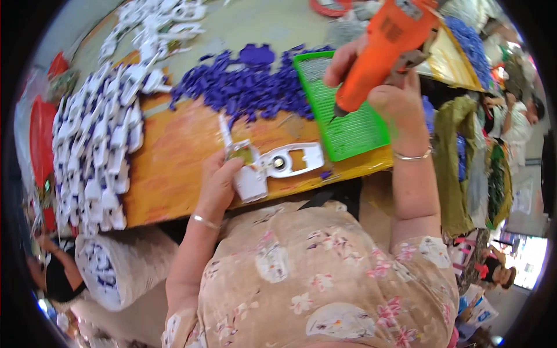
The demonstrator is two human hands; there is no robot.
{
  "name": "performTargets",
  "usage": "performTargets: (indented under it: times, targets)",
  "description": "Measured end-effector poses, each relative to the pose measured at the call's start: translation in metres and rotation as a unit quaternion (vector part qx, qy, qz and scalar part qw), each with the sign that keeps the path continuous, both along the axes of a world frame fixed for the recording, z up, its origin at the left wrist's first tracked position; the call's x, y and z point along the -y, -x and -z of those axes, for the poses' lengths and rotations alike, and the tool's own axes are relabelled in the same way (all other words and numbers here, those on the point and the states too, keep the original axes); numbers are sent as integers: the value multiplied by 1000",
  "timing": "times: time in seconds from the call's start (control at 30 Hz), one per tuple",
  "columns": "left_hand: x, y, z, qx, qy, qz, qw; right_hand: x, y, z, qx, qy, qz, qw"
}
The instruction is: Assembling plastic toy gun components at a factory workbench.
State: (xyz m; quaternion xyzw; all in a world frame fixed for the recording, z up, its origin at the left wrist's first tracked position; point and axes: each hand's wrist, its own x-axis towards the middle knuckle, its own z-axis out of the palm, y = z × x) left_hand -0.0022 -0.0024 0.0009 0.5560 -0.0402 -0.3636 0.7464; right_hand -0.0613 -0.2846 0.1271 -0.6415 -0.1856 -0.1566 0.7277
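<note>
My left hand (217, 180) is closed on a white plastic part (251, 181) at the table's near edge. From that part a long white arm (296, 160) with a dark round centre and an oval cut-out reaches right. My right hand (394, 95) grips an orange electric screwdriver (374, 55), its tip slanting down to the left. The tip is over a green tray (325, 130) filled with small greyish pieces, too small to name. Many small purple plastic pieces (243, 87) lie heaped beyond my left hand, left of the tray.
Stacked white plastic parts with purple bits (98, 145) cover the table's left side, and more white parts (156, 26) lie at the far left. A white sack (119, 267) stands below the table's left edge. Olive sacks (455, 162) are at the right. Other people are at both sides.
</note>
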Motion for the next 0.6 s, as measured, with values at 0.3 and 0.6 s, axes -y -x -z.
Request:
performTargets:
  times: [0.3,0.6]
  targets:
    - [11,3,5,-4,27,8,1000,35,18,-3,-26,51,159,986]
    - [13,4,3,34,11,9,999,34,5,51,20,31,327,944]
